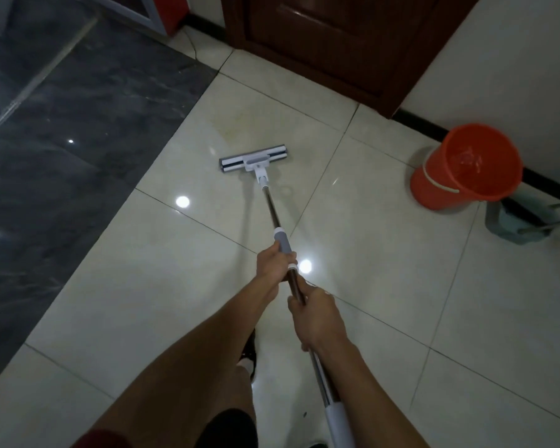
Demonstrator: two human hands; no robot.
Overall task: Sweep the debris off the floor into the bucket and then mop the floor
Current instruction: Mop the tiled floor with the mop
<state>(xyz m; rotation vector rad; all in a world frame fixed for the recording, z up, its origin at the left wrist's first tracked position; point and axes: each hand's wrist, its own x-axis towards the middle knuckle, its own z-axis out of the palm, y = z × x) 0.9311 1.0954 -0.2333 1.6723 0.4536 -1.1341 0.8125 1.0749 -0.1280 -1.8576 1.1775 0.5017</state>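
A flat mop with a white and grey head (253, 158) rests on the pale tiled floor (149, 286) ahead of me. Its metal handle (271, 206) runs back toward me. My left hand (274, 261) grips the handle at the grey sleeve, farther up the shaft. My right hand (317, 313) holds the handle just behind it, closer to my body. An orange bucket (467, 168) stands to the right near the wall, with thin plastic-like scraps inside.
A grey dustpan (514, 226) lies right of the bucket, by the black skirting. A dark wooden door (330, 37) is straight ahead. Dark marble flooring (62, 130) covers the left side. My leg and shoe (249, 357) are below the handle.
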